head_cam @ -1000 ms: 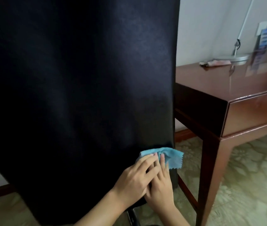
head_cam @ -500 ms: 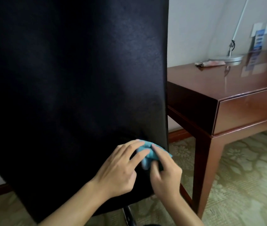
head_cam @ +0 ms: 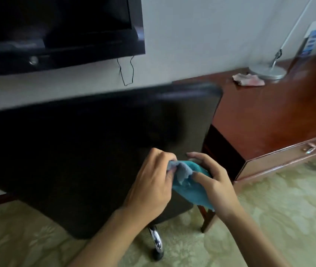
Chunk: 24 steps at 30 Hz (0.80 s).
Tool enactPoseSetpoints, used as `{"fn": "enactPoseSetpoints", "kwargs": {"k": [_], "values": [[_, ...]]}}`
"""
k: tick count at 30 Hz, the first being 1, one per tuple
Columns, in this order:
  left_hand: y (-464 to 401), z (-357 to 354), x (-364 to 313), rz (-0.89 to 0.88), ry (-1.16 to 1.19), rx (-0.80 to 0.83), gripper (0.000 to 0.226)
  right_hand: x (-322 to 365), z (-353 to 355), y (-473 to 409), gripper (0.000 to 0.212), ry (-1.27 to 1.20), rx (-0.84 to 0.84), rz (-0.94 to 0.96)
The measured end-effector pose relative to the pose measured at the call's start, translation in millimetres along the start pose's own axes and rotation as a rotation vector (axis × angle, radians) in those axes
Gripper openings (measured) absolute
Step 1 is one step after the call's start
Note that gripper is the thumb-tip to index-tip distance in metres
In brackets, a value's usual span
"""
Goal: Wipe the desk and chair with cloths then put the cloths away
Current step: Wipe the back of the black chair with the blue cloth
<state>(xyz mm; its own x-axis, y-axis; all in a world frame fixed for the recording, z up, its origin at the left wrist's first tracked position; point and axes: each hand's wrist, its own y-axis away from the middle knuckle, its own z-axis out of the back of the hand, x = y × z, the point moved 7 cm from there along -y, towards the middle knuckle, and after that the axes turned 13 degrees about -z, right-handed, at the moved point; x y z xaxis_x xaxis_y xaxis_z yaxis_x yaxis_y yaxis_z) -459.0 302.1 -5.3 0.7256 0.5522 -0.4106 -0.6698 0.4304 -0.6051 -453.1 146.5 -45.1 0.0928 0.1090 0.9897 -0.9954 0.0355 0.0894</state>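
Gripping blue cloth [head_cam: 190,182] w/ both: left hand [head_cam: 151,182] & right hand [head_cam: 217,182], at chair back [head_cam: 95,151]

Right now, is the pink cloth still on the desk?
Yes, the pink cloth lies on the wooden desk beside the lamp base, while both hands hold the blue cloth.

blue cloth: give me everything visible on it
The blue cloth is small, soft, fabric-like and bunched up, with a greyer fold on top. The left hand grips its upper left end, and the right hand holds its right side. It sits in front of the black chair back, and contact with the chair is unclear.
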Motion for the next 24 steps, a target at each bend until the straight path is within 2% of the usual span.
{"fn": "enactPoseSetpoints", "kwargs": {"k": [3,7,11,13,16,24], "values": [[-25.2,51.5,-37.7,0.108,0.102,-0.04,0.013,77.6,8.9,38.0,0.045,-0.046,0.089,-0.031],[-72.7,115.7,-99.2,0.16,0.235,-0.057,0.016,179.6,33.2,89.6,0.063,-0.021,0.124,-0.059],[-115.5,164.3,-162.7,0.139,0.291,-0.071,0.013,261.6,74.3,136.0,0.058,-0.047,0.052,-0.076],[-134.2,179.4,-189.2,0.122,0.341,-0.083,0.012,292.6,94.0,153.2,0.048,-0.073,0.036,-0.061],[-157.1,188.1,-220.9,0.101,0.37,-0.097,0.004,323.2,122.3,170.0,0.031,-0.12,-0.055,-0.023],[-218.9,146.8,-304.2,0.023,0.299,-0.147,0.005,320.8,228.5,181.3,0.021,-0.217,-0.236,-0.116]]}}
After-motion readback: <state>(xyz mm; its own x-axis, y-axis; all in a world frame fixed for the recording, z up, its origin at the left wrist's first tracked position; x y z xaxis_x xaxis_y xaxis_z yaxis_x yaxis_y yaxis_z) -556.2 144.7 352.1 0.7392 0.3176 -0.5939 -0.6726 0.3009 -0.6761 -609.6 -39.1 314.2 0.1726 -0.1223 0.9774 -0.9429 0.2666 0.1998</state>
